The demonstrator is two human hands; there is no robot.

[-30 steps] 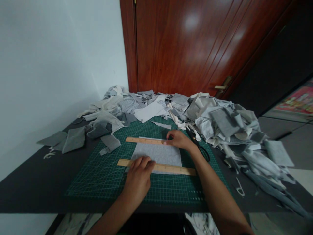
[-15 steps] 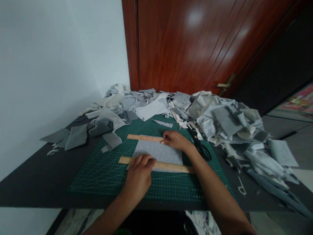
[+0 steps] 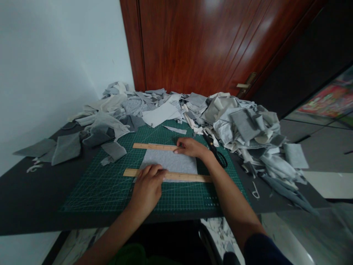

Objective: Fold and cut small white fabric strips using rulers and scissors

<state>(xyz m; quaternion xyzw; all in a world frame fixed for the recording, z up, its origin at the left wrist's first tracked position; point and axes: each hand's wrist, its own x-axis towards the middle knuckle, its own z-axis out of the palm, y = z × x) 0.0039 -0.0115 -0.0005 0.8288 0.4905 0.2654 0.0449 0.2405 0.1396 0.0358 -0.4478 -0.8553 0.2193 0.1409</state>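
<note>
A light grey piece of cloth (image 3: 171, 160) lies flat on a green cutting mat (image 3: 179, 200), with two wooden rulers across it. My left hand (image 3: 147, 184) is closed over the near wooden ruler (image 3: 187, 177), close to the cloth's left side; its fingertips are partly hidden. Along the cloth's far edge lies the far wooden ruler (image 3: 153, 146). My right hand (image 3: 190, 147) pinches that ruler near its right end, thumb and fingers bent together. The right forearm passes over the near ruler's right end.
Black-handled scissors (image 3: 217, 152) lie right of my right hand. Grey and white cloth scraps are heaped at the back left (image 3: 110, 114) and right (image 3: 242, 125). A thin grey strip (image 3: 175, 130) rests on the mat's far part. Behind the table stands a brown door (image 3: 187, 48).
The whole view has shifted, so the table appears further left and higher. Both hands stay on their rulers, with no clear movement against the cloth.
</note>
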